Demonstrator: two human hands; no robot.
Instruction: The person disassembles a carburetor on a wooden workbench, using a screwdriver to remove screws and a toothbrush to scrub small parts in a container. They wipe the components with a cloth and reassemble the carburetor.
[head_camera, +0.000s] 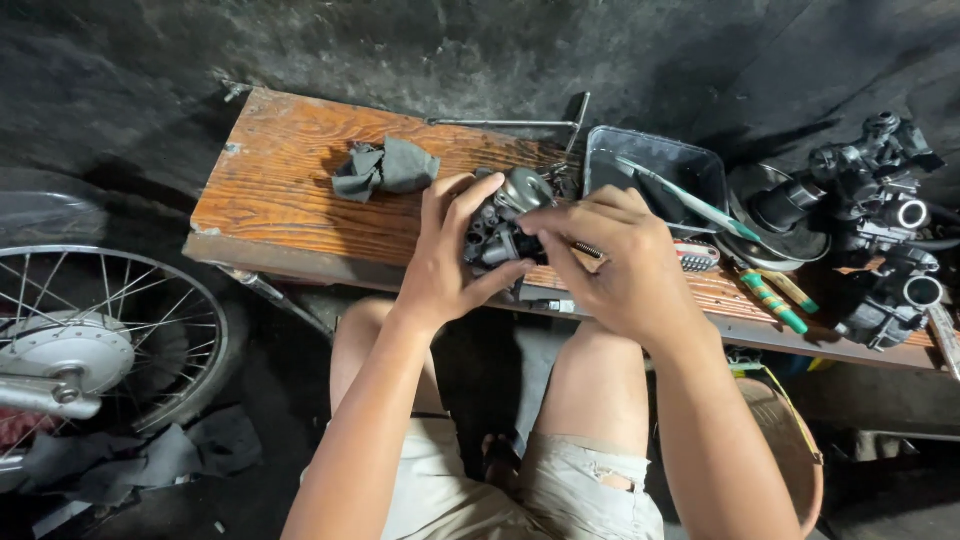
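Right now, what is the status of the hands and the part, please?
Left hand and right hand both grip small dark engine part above wooden board. Small spring at right fingers. Nothing blocks.

Orange-brown grained bench (290, 190) — grey rag (385, 168) — green-striped screwdriver handle (775, 302).

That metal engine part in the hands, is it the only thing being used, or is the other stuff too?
In use:
- left hand
- right hand
- small metal engine part
- little spring

Lying about:
- grey rag
- grey tray
- green-banded screwdriver
- spoked wheel
- wooden board
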